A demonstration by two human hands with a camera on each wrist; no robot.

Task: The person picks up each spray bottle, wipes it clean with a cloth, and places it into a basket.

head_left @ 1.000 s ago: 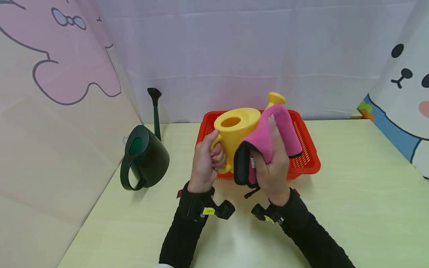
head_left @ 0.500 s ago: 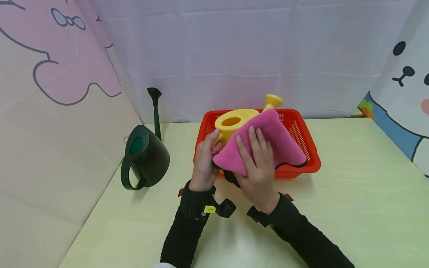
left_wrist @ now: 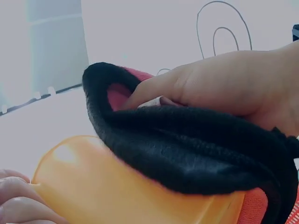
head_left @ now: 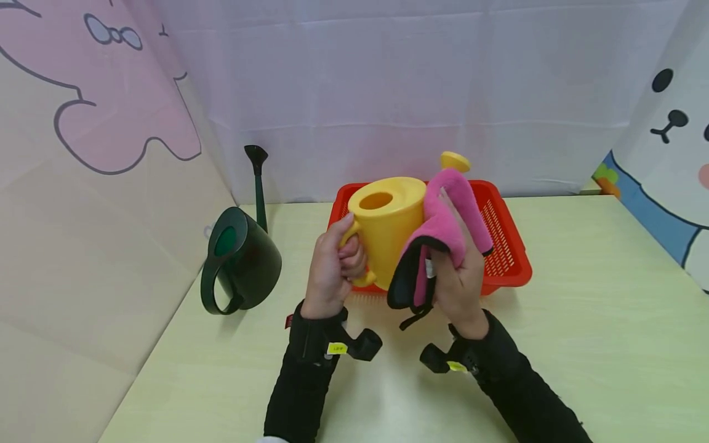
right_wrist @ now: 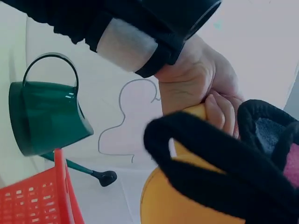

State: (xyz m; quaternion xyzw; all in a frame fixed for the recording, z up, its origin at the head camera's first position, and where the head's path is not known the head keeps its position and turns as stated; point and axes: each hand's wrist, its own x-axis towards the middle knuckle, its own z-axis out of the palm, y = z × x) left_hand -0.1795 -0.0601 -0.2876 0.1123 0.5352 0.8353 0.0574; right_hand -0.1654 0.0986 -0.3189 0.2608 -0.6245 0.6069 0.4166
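Note:
My left hand (head_left: 335,267) grips the handle of a yellow watering can (head_left: 388,234), its fingers curled round it. The can is held up in front of a red basket (head_left: 512,246), spout pointing to the right and away. In my right hand (head_left: 462,280) is a pink cloth (head_left: 443,212) with a black edge, bunched and pressed against the can's right side near the spout. The left wrist view shows the cloth's dark fold (left_wrist: 182,154) lying on the yellow can (left_wrist: 121,186). Most of the spout is hidden behind the cloth; its yellow rose (head_left: 455,162) shows above.
A dark green watering can (head_left: 249,264) stands on the table (head_left: 598,344) to the left, handle towards me and spout towards the back. White curtain (head_left: 354,92) hangs behind the table, and printed cartoon figures cover the side walls.
Half a second ago my right hand lay flat over the spread cloth on the can. Now the hand has turned and the cloth is bunched further right, while the can has shifted slightly left.

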